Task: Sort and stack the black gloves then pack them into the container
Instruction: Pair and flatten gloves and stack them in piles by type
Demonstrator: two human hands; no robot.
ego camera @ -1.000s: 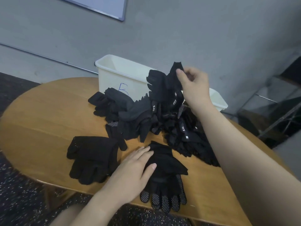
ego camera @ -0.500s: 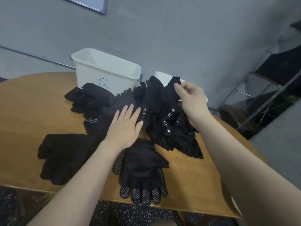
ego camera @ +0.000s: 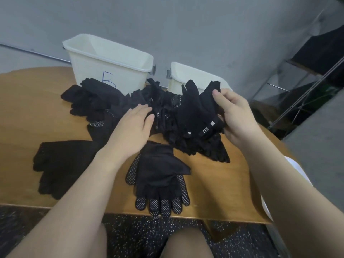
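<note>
Pinching soft knit glove [ego camera: 199, 108], right hand [ego camera: 236, 116], possibly several layers

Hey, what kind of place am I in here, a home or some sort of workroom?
Probably a workroom or storeroom: bare grey wall, metal shelving at the right, and a white bin hand-marked with a letter beside a pile of black gloves.

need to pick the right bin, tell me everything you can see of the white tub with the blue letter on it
The white tub is a rectangular plastic bin with a rolled rim, standing upright and open at the far side of the wooden table, near the grey wall. Nothing shows inside it. A handwritten blue letter, like a B, marks its front. The pile of black gloves lies against its base. A second white tub stands to its right.
</note>
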